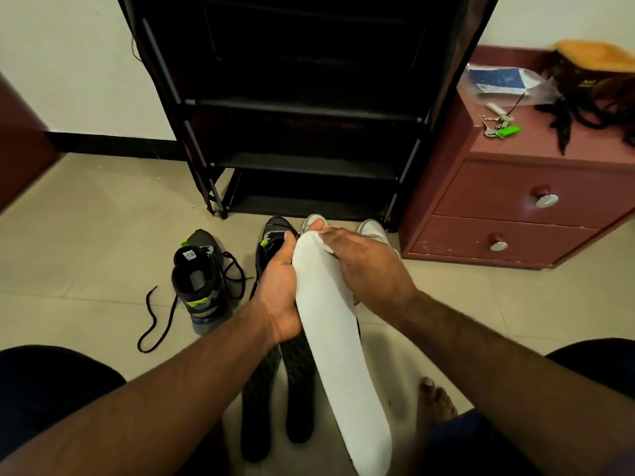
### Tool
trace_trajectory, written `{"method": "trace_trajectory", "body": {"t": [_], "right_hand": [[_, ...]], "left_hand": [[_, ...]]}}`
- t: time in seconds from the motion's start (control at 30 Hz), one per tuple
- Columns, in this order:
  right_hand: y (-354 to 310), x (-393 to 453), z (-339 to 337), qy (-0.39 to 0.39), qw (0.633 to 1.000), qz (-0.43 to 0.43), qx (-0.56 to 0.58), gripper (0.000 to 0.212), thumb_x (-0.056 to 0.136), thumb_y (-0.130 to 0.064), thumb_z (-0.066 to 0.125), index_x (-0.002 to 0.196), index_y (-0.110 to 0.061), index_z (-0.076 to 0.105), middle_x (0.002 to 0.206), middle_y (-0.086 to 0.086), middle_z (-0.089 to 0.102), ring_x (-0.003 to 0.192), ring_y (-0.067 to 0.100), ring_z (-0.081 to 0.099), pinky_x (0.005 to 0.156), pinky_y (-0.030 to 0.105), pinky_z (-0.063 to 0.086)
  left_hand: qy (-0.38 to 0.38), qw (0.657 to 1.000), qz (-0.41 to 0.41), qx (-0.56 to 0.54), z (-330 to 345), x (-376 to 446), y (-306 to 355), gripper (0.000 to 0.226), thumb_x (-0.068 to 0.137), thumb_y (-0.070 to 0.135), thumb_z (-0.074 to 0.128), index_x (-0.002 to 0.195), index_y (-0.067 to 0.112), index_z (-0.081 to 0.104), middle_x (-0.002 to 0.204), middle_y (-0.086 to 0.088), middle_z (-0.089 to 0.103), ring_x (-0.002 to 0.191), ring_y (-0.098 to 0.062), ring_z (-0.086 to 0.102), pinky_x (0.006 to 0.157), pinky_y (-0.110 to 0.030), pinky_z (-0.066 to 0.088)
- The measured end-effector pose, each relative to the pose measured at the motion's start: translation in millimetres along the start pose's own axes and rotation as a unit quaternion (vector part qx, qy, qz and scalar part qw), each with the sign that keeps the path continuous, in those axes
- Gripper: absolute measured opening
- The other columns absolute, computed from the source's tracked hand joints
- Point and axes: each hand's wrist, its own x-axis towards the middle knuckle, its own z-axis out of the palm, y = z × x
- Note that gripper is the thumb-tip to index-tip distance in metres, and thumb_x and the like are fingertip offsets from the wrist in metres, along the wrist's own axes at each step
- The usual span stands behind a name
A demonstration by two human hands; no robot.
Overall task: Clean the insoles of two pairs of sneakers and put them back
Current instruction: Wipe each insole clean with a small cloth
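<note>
White insole held in the air above the two dark insoles on the floor, long axis running from the toe end, up by the hands, down toward the person. Left hand clamped on its left edge near the toe; right hand pressed over the toe end, fingers closed on a small white wipe. Wiping stroke likely runs heelward, along the axis.

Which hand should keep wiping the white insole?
The right hand: it presses a small white wipe on the white insole, while the left hand grips the insole's edge.
</note>
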Motion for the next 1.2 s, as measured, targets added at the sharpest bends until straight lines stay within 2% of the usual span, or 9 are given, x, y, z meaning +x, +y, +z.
{"method": "trace_trajectory", "body": {"t": [0.13, 0.27, 0.37, 0.47, 0.6, 0.7, 0.83, 0.93, 1.2], "right_hand": [[-19, -6, 1, -0.011, 0.991, -0.130, 0.009, 0.046, 0.073, 0.005, 0.060, 0.119, 0.003, 0.062, 0.117, 0.020, 0.065, 0.108, 0.033, 0.064, 0.089, 0.048, 0.050], [2, 5, -1, 0.025, 0.999, -0.019, 0.042, 0.042, 0.079, 0.003, 0.057, 0.120, 0.002, 0.062, 0.117, 0.019, 0.066, 0.105, 0.035, 0.065, 0.079, 0.056, 0.055], [-4, -1, 1, 0.042, 0.997, -0.047, 0.043, 0.040, 0.079, 0.002, 0.055, 0.119, 0.001, 0.063, 0.118, 0.019, 0.065, 0.106, 0.035, 0.065, 0.079, 0.058, 0.054], [-11, -9, 6, 0.033, 0.993, -0.101, 0.055, 0.044, 0.075, 0.009, 0.055, 0.118, 0.001, 0.064, 0.120, 0.018, 0.064, 0.109, 0.034, 0.064, 0.083, 0.055, 0.054], [7, 6, 1, 0.079, 0.993, -0.019, 0.083, 0.040, 0.076, 0.010, 0.051, 0.112, 0.002, 0.068, 0.114, 0.017, 0.068, 0.106, 0.029, 0.066, 0.087, 0.049, 0.054], [9, 10, -2, 0.081, 0.992, 0.004, 0.100, 0.035, 0.081, 0.010, 0.055, 0.111, 0.000, 0.069, 0.113, 0.014, 0.069, 0.107, 0.025, 0.066, 0.095, 0.042, 0.051], [6, 5, -3, 0.068, 0.990, -0.032, 0.116, 0.033, 0.079, 0.003, 0.052, 0.105, -0.001, 0.072, 0.109, 0.012, 0.070, 0.103, 0.023, 0.067, 0.092, 0.044, 0.053], [10, 5, -6, 0.054, 0.989, -0.023, 0.135, 0.032, 0.082, 0.001, 0.053, 0.109, -0.004, 0.071, 0.113, 0.009, 0.069, 0.107, 0.020, 0.066, 0.095, 0.041, 0.052], [8, 9, -8, 0.056, 0.989, -0.003, 0.139, 0.030, 0.083, 0.002, 0.055, 0.108, -0.004, 0.071, 0.111, 0.011, 0.070, 0.106, 0.021, 0.066, 0.096, 0.038, 0.051]], "left_hand": [[0.011, 0.999, 0.014, -0.033, -2, 2, 7, 0.068, 0.094, 0.070, 0.024, 0.091, 0.031, 0.081, 0.105, -0.011, 0.071, 0.093, -0.028, 0.067, 0.089, -0.041, 0.048], [0.001, 1.000, 0.015, 0.008, -2, 1, 4, 0.080, 0.087, 0.079, 0.024, 0.114, 0.022, 0.073, 0.122, -0.016, 0.067, 0.108, -0.035, 0.066, 0.092, -0.048, 0.051], [0.022, 0.998, 0.052, -0.014, -3, 0, 12, 0.068, 0.091, 0.072, 0.032, 0.132, 0.025, 0.060, 0.124, -0.012, 0.067, 0.112, -0.034, 0.065, 0.090, -0.047, 0.053], [0.053, 0.998, 0.043, -0.001, -4, -2, 22, 0.056, 0.094, 0.056, 0.046, 0.124, 0.012, 0.065, 0.117, -0.016, 0.069, 0.100, -0.034, 0.067, 0.088, -0.045, 0.053], [0.060, 0.994, 0.026, 0.087, 0, -5, 13, 0.037, 0.095, 0.031, 0.056, 0.123, 0.009, 0.064, 0.116, -0.020, 0.069, 0.094, -0.034, 0.070, 0.075, -0.041, 0.058], [0.054, 0.995, 0.027, 0.079, 3, -8, 13, 0.033, 0.097, 0.030, 0.053, 0.120, 0.010, 0.065, 0.110, -0.019, 0.071, 0.089, -0.033, 0.070, 0.075, -0.041, 0.058], [0.086, 0.995, 0.047, 0.022, -3, -5, 25, 0.037, 0.098, 0.036, 0.050, 0.120, 0.009, 0.063, 0.113, -0.021, 0.070, 0.103, -0.039, 0.067, 0.091, -0.049, 0.052], [0.099, 0.993, 0.057, 0.008, -5, -6, 30, 0.036, 0.099, 0.036, 0.049, 0.116, 0.009, 0.064, 0.108, -0.020, 0.072, 0.091, -0.036, 0.072, 0.081, -0.045, 0.055], [0.082, 0.995, 0.041, 0.029, 1, -4, 22, 0.040, 0.098, 0.035, 0.049, 0.125, 0.009, 0.062, 0.117, -0.023, 0.068, 0.098, -0.039, 0.067, 0.085, -0.047, 0.054]]}}
